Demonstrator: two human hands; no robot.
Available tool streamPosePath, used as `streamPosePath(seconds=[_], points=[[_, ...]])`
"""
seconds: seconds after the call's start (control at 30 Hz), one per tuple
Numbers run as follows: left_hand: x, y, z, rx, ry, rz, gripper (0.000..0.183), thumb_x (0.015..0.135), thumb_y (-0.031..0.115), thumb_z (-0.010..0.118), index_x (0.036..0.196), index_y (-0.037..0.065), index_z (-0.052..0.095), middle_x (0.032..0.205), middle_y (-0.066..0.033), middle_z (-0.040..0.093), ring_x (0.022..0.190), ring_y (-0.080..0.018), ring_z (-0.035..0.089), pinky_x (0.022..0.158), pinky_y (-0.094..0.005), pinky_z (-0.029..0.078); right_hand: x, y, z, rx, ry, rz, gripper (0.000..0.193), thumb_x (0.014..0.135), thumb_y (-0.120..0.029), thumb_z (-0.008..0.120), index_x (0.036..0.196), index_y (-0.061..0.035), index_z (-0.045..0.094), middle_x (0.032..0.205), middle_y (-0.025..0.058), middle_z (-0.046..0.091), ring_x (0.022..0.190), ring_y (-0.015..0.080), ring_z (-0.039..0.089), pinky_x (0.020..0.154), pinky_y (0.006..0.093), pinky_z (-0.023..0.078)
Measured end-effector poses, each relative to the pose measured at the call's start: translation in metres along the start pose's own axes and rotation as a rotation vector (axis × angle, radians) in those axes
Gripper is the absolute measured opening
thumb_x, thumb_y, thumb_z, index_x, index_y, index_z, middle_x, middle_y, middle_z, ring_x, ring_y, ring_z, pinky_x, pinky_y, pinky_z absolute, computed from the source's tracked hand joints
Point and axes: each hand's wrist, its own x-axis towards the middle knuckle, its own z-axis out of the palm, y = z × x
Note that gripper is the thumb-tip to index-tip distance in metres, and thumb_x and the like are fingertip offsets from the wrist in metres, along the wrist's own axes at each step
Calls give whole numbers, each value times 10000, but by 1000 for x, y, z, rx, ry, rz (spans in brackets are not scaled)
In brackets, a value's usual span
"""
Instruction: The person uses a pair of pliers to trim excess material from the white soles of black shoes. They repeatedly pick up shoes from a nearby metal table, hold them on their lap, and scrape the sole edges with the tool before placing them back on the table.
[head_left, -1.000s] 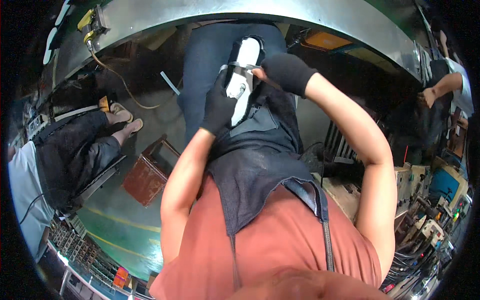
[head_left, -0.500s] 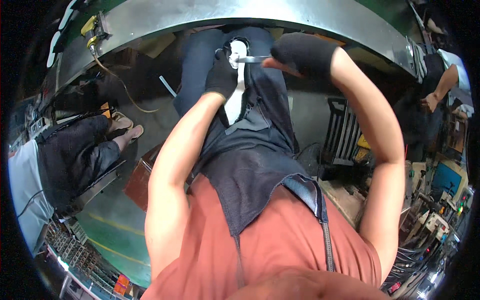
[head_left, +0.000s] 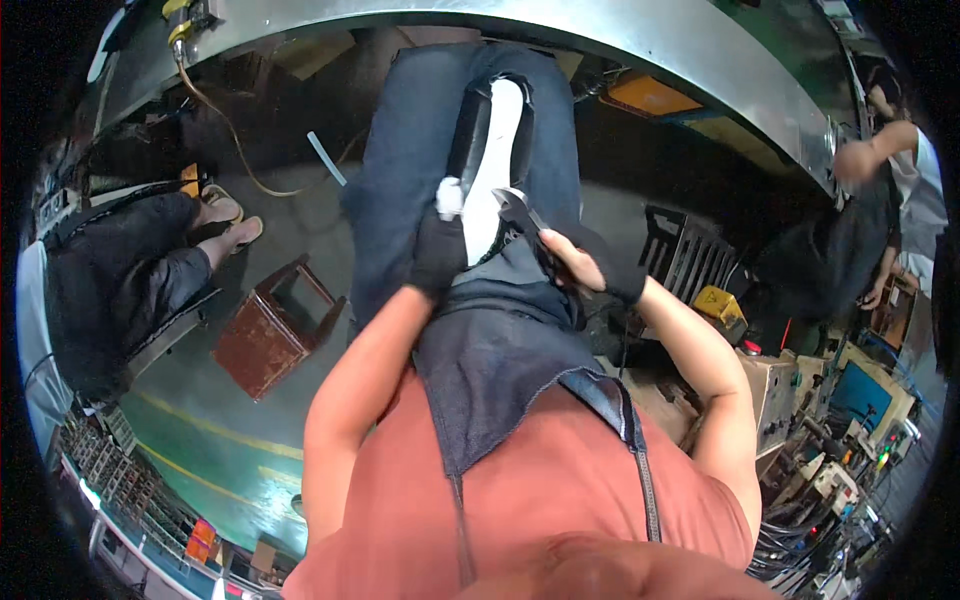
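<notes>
A black shoe lies on my lap, its long white sole side facing up and its narrow far end between my thighs. My left hand, in a black glove with a white-covered fingertip, grips the shoe's near left side. In my right hand, also dark-gloved with bare fingers showing, is a dark metal tool with a curved head, seemingly pincers. Its head rests at or just above the right edge of the white surface. My right fingers are closed round its handle. A grey-blue apron covers my lap near the shoe's close end.
A metal bench edge curves across the far side, with a yellow air tool and hose at left. A brown stool stands left. Seated people are at both sides. A dark slatted chair and machinery are right.
My right hand has swung from the far right down toward me with the tool. The left hand has slid nearer along the shoe, uncovering its far end.
</notes>
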Motion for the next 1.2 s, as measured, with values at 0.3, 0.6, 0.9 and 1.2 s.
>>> streamPosePath(seconds=[0.3,0.6,0.9,1.2], points=[[24,-22,3,258,-18,628,502,796,294,672,1143,-18,487,1027,-239,583,926,-351,596,792,-396,468,-23,-78,-2,-252,316,-818,385,950,-319,446,821,18,580,640,167,549,559,253,510,570,365,431],[28,-44,19,36,71,533,330,902,196,507,1169,2,505,1022,-217,617,960,-313,612,807,-361,470,-14,-29,-1,-233,161,-80,468,961,-406,388,898,12,587,699,175,596,663,258,600,647,358,457],[14,-23,7,184,-24,569,637,737,259,733,1226,46,384,1004,-235,595,939,-404,595,777,-426,478,3,-49,-4,-571,132,-290,314,927,-285,474,895,-1,605,745,221,594,681,389,585,628,428,463],[2,9,-50,449,-62,800,750,720,334,747,1283,-19,400,1125,-243,556,1041,-378,556,878,-397,433,-9,-12,1,-268,279,-163,378,974,-345,418,897,-3,558,710,58,555,611,147,526,578,302,418]])
